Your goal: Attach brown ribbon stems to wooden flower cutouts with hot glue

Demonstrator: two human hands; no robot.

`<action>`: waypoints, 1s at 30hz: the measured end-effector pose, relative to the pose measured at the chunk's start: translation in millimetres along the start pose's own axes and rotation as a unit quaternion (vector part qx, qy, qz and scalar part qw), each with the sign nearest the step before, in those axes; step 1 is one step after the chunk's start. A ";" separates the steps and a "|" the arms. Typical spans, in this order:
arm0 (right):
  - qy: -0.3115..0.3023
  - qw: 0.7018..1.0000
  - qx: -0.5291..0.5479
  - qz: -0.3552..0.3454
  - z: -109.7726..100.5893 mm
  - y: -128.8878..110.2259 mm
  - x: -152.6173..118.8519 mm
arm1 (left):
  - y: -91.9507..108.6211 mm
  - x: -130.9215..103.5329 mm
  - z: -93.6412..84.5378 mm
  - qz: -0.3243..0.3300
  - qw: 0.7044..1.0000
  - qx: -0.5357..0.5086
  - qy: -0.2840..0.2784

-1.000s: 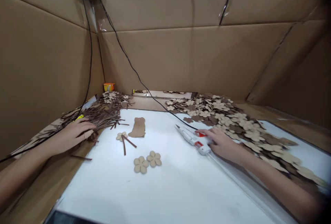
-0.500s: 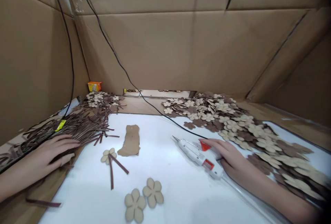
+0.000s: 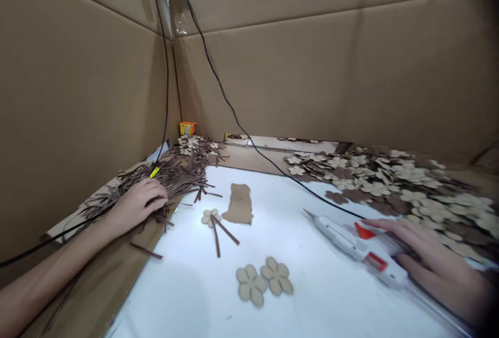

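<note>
My left hand [image 3: 141, 202] is at the heap of thin brown strips [image 3: 183, 174], its fingers curled in and bunched. What those fingertips pinch, if anything, is hidden. On the right, my right hand [image 3: 432, 262] is wrapped round the handle of a white hot glue gun [image 3: 351, 247] with a red trigger, its metal nozzle pointing left over the white board [image 3: 187, 281]. Two beige flower shapes, a left one [image 3: 251, 285] and a right one [image 3: 276, 275], lie side by side at the front. Farther back, a smaller-looking beige flower [image 3: 209, 217] has two brown strips [image 3: 224, 230] across it.
A torn cardboard piece [image 3: 239, 204] lies on the board. Beige and brown flowers [image 3: 393, 184] are heaped at the back right. A black cord [image 3: 234, 112] hangs across to the glue gun. Cardboard walls [image 3: 273, 78] enclose the space; a small orange box [image 3: 187, 128] stands in the corner.
The view has turned left. My left hand has gone from fingers stretched over the strips to curled fingers at the heap's near right side. My right hand still holds the glue gun.
</note>
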State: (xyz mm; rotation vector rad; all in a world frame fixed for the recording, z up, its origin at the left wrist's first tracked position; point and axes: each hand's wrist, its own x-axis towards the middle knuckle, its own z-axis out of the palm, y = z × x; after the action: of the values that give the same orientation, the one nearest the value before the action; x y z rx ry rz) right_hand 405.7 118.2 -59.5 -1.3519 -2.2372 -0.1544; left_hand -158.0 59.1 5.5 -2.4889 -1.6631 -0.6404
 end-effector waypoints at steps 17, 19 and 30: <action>-0.054 0.981 0.165 -0.093 -105.6 -208.6 55.6 | 131.5 22.3 -45.4 -0.205 0.756 -0.599 0.165; -0.055 0.965 0.211 -0.147 -100.3 -241.7 60.6 | 152.1 21.4 -38.0 -0.172 0.765 -0.610 0.110; -0.039 0.962 0.260 -0.075 -63.1 -262.9 59.5 | 176.9 18.4 -3.9 -0.173 0.745 -0.644 -0.014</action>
State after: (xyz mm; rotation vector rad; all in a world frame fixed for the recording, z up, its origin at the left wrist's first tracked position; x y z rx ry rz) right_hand 182.9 12.8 66.7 -0.9171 -2.2266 0.4160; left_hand 5.8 1.8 44.7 -2.7386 -2.0808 -2.5392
